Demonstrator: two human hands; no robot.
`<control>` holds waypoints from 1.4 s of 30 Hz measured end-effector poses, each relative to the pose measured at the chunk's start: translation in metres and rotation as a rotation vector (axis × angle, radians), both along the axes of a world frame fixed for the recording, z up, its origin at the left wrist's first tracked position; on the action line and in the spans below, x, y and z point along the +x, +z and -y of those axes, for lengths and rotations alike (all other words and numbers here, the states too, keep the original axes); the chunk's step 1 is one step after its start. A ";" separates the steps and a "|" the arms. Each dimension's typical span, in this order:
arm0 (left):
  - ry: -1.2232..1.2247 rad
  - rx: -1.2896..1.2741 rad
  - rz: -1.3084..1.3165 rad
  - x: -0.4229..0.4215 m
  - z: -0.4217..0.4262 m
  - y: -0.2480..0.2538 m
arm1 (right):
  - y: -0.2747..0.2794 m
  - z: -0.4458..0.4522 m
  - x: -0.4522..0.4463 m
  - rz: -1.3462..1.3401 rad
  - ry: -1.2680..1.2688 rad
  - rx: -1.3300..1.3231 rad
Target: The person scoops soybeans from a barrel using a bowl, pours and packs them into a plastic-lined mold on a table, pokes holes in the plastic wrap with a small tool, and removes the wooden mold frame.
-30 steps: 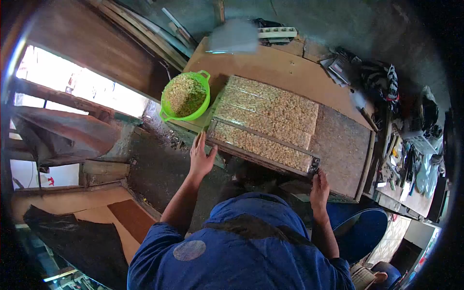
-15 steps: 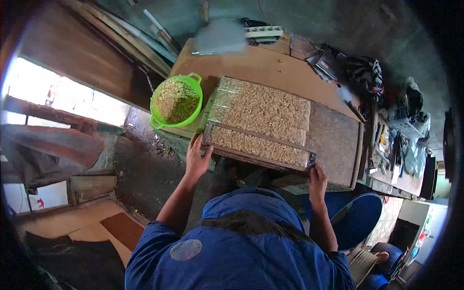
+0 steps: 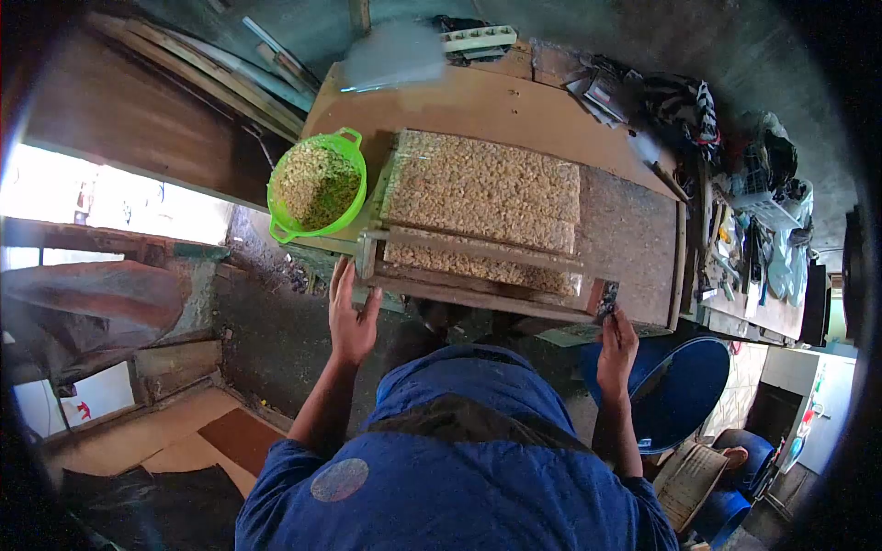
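Observation:
A flat layer of pale, crumbly grains or chunks, covered by what looks like clear film, lies on a wooden board. A narrow bar crosses the layer near its front edge. My left hand is open, thumb apart, its fingertips close to the board's front left corner; whether they touch is unclear. At the front right, my right hand pinches a small dark end piece. A green colander holding similar pale chunks stands left of the board.
The board rests on a brown worktable. At its back lie a power strip and a translucent sheet. Tools and bags crowd a side bench at right. A blue barrel stands below my right hand.
My left hand has come away from the board's corner and its fingers have straightened. The bar sits differently, with a gap now showing at its left end. My right hand stays at the dark end piece.

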State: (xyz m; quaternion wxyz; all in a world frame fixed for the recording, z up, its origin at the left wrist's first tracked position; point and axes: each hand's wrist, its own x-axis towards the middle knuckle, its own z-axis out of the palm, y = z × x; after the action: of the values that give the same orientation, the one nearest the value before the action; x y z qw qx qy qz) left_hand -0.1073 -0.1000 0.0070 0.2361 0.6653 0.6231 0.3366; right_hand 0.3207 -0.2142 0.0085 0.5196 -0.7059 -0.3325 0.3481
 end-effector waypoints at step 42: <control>-0.069 -0.102 -0.018 -0.017 0.016 -0.045 | -0.034 0.009 -0.037 0.148 -0.058 -0.218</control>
State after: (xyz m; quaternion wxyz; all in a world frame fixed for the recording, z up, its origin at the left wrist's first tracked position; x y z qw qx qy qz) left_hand -0.1248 -0.1159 -0.0384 0.2758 0.6766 0.6181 0.2900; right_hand 0.2837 -0.2234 -0.0259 0.4236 -0.7914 -0.3095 0.3137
